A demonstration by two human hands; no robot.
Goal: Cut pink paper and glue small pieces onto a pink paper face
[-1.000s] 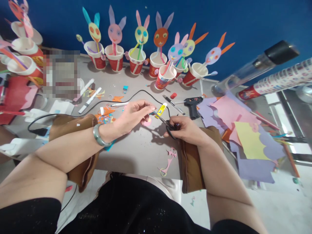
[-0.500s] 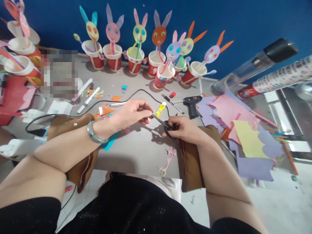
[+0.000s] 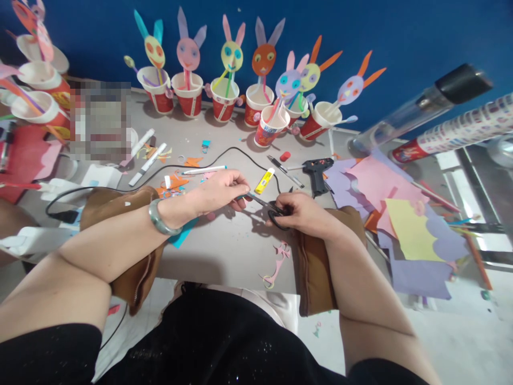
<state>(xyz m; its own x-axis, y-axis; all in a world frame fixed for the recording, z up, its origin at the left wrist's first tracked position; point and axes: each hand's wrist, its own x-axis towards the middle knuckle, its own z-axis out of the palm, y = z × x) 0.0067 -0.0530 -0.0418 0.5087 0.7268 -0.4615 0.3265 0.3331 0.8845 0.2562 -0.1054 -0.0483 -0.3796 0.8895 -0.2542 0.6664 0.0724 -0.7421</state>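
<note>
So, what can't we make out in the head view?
Head view, blue piece: full shape, partly hidden by left hand.
Head view, scissors: handle loops, partly covered by right hand.
Head view, yellow stick: print, too small to read.
Head view, patterned tube: far end, cut off by right edge.
Head view, pixelated patch: contents, masked by blocks.

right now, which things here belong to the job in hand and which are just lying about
In the job:
scissors, held in the right hand
small blue piece, seemingly pinched in the left hand

Lying about, it seems, as neither hand touches them:
glue gun
red cap
pink scrap
yellow paper
</note>
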